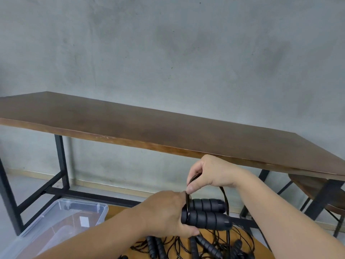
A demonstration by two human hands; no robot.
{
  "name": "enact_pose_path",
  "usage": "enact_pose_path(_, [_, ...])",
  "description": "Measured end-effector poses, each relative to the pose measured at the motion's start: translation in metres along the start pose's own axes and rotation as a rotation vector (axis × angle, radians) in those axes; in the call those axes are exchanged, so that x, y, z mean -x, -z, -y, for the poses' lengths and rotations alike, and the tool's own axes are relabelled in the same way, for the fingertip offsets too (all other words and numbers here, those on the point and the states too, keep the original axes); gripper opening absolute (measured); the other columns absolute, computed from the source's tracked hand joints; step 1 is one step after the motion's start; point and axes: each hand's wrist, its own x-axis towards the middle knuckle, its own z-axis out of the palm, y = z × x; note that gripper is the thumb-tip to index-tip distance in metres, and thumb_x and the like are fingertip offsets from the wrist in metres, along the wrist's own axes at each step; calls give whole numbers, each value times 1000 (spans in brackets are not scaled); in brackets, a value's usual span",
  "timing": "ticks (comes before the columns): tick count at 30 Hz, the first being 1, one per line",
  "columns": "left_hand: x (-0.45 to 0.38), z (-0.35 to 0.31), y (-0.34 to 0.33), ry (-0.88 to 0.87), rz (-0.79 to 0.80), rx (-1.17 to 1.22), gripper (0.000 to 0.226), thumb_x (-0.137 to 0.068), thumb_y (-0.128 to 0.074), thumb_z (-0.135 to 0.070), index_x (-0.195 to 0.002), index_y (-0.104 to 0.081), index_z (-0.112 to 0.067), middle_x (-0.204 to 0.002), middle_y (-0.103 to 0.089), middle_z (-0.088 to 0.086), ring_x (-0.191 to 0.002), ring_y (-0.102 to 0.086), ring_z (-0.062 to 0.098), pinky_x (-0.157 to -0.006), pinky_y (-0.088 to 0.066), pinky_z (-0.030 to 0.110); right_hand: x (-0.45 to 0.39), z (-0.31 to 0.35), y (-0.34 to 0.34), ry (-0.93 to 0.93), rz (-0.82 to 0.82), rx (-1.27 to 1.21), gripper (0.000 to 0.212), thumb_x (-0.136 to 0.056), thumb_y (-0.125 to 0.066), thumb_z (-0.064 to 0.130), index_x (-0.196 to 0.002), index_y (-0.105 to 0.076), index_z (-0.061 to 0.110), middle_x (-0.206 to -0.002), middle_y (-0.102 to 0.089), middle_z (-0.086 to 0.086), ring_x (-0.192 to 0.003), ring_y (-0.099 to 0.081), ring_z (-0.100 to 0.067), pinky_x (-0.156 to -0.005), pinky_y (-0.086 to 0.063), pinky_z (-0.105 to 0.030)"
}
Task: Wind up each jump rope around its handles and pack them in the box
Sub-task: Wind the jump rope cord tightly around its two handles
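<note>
My left hand [166, 212] grips two black ribbed handles [205, 214] of a jump rope, held side by side and pointing right. My right hand [211, 172] pinches the thin black rope [225, 199] just above the handles, and a loop of it curves down round their right ends. Below the hands, a tangle of more black jump ropes [186, 245] lies on a round wooden surface. A clear plastic box [61, 219] stands at the lower left, seemingly with nothing in it.
A long brown wooden table [149, 126] on black metal legs runs across the middle in front of a grey wall. A wooden stool [315, 186] stands at the right under the table's edge.
</note>
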Motion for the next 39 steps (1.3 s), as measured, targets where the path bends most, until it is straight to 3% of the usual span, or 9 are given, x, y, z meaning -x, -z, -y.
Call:
enact_pose_path(5, [10,-2,10,60,-68,250,87,-74,-74,-61,-139,-20,-40,-106,-57,-12,-96,-57,8,-86,-52,27,-5,-25,-11,-118,89,-462,18,-75,-83,29,-89,-73,22,-87,-71,-4,-82,-63,-21,-82,-52,-41])
enact_pose_path(9, [14,-10,20,31,-105,476,100,-76,-80,-41,-146,-9,-48,-101,-62,-15,-89,-62,3,-83,-48,16,-20,-56,-48,-103,90,-956,43,-73,-78,48,-96,-61,16,-85,-69,5,-78,-65,-11,-77,-54,-29])
enact_pose_path(11, [13,-14,25,19,-141,516,100,-77,-79,-32,-148,-11,-45,-95,-61,-14,-83,-62,2,-77,-46,13,-25,-62,-72,-134,-57,-1405,31,-91,-64,38,-94,-63,7,-90,-68,-5,-74,-68,-18,-71,-56,-33])
enact_pose_path(13, [12,-13,28,26,-175,499,99,-75,-79,-34,-149,-14,-41,-92,-61,-11,-81,-61,4,-76,-48,17,-18,-57,-90,-113,-20,-1663,14,-84,-72,18,-81,-68,4,-86,-60,-14,-69,-58,-25,-64,-47,-34])
enact_pose_path(15, [8,-7,27,64,-199,452,100,-71,-79,-40,-149,-18,-39,-96,-61,-10,-87,-61,8,-82,-51,21,-9,-45,-97,-123,-55,-1504,12,-72,-78,11,-76,-67,9,-72,-58,-9,-62,-46,-17,-55,-32,-28])
enact_pose_path(19, [-3,3,15,142,-214,315,93,-73,-77,-35,-149,-23,-31,-101,-59,-7,-92,-60,13,-86,-55,29,-10,-35,-108,-194,-245,-1426,22,-100,-43,4,-82,-56,8,-60,-48,-1,-48,-25,-8,-45,-16,-22])
enact_pose_path(25, [-28,20,11,186,-384,30,38,-80,-70,-28,-111,-51,-22,-97,-61,-4,-85,-59,17,-76,-54,30,3,-21,-120,-274,-287,-1097,25,-105,-44,22,-93,-59,7,-62,-46,1,-46,-26,-9,-44,-21,-23])
enact_pose_path(33, [-36,38,3,275,-333,-253,32,-84,-62,-16,-100,-34,-20,-106,-59,4,-83,-50,19,-67,-43,29,23,8,-110,-198,-219,-111,32,-102,-43,36,-86,-64,18,-70,-54,5,-62,-48,-9,-59,-38,-25])
enact_pose_path(39, [-27,23,3,125,-264,-323,38,-85,-67,-23,-112,-41,-18,-105,-58,2,-80,-45,16,-65,-38,28,30,26,-49,-104,-211,223,20,-94,-61,34,-84,-75,23,-79,-68,5,-74,-63,-9,-64,-53,-26])
